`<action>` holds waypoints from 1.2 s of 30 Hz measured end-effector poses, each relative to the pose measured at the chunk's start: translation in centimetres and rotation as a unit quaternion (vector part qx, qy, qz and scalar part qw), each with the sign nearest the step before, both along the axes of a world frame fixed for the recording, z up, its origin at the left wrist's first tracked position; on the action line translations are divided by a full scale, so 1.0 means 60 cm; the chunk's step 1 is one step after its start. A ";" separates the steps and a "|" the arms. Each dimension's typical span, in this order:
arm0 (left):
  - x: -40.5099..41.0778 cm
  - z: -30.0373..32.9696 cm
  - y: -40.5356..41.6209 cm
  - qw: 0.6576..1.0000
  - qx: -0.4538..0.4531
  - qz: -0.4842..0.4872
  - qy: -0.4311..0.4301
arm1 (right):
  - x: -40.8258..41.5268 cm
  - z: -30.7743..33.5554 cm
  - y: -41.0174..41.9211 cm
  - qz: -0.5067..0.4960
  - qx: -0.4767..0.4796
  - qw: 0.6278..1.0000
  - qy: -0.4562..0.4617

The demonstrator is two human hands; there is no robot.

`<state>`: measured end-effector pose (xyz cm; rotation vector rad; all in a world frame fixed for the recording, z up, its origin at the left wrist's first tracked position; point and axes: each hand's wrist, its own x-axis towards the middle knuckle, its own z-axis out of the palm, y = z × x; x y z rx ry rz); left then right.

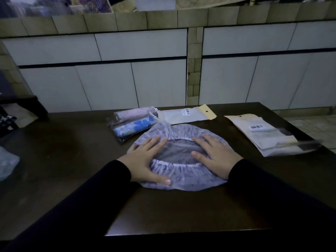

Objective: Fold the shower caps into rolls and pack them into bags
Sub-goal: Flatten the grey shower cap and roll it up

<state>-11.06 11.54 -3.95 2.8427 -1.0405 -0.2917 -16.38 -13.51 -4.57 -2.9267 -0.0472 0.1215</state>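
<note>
Shower cap lies spread open-side up near the middle of the dark worktop, its gathered elastic rim forming an oval around the see-through crown.

Our left hand rests flat on the cap's left edge, fingers straight and splayed, thumb along the near rim. Our right hand mirrors it on the right edge, fingers extended, palm down. Neither hand clamps anything; both press the film to the worktop.

Handling, as we judge it: thin plastic film, very light, limp, no stiffness of its own. Likely slick against the polished worktop, so it may slide or spring back when released. The elastic rim is the only part with body; it puckers and will want to contract. Best hold is at the rim on opposite sides, pinching the gathered band, then folding inward before rolling. Trapped air in the crown may need pressing out first.

Behind the cap, touching its far left edge: two packed rolls already in clear bags, one pale, one blue-patterned. An empty bag with a cardboard header lies just beyond. More bags are stacked well to the right.
</note>
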 end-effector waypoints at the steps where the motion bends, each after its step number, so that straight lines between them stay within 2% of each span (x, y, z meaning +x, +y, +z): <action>1: 0.006 0.002 0.009 1.000 0.001 -0.004 0.006 | 0.000 0.001 -0.003 0.003 -0.003 1.000 0.004; 5: 0.006 0.014 0.019 0.999 -0.004 -0.012 0.046 | -0.008 0.012 0.008 0.004 -0.008 1.000 0.021; 8: -0.002 0.042 0.022 0.994 -0.073 0.015 0.074 | -0.017 0.052 0.015 -0.002 -0.005 0.997 0.082; 10: -0.001 0.054 0.016 0.990 -0.134 0.034 -0.014 | -0.014 0.083 0.023 -0.002 -0.025 0.998 0.062; 12: 0.003 0.055 -0.002 0.975 -0.175 0.037 -0.133 | 0.000 0.098 0.033 0.011 -0.058 0.997 -0.042; 13: 0.002 0.053 -0.012 0.970 -0.186 0.033 -0.155 | 0.009 0.098 0.038 0.026 -0.050 0.995 -0.083; 15: 0.000 0.038 -0.030 0.974 -0.168 0.022 -0.149 | 0.024 0.086 0.043 0.074 -0.015 0.994 -0.074; 17: -0.005 0.018 -0.039 0.988 -0.121 0.021 -0.093 | 0.037 0.060 0.042 0.102 -0.025 0.994 -0.002; 19: -0.006 0.004 -0.039 0.997 -0.059 0.052 -0.023 | 0.047 0.034 0.032 0.073 -0.050 0.995 0.046; 21: -0.001 0.000 -0.035 0.996 -0.023 0.089 0.005 | 0.055 0.020 0.023 0.032 -0.050 0.996 0.060; 24: 0.004 0.002 -0.028 0.994 -0.012 0.106 0.012 | 0.053 0.017 0.021 0.025 -0.039 0.997 0.055; 26: 0.003 0.005 -0.026 0.995 -0.014 0.100 0.005 | 0.045 0.027 0.025 0.026 0.001 0.999 0.032; 30: -0.014 0.032 -0.035 0.990 -0.050 0.112 -0.073 | 0.013 0.055 0.031 -0.001 0.046 0.995 -0.089; 33: -0.056 0.039 -0.053 0.990 -0.071 0.106 -0.067 | -0.025 0.045 0.039 -0.002 0.054 0.996 -0.071; 36: -0.085 0.014 -0.063 0.996 -0.032 0.066 -0.042 | -0.047 0.017 0.039 0.004 0.040 0.999 -0.020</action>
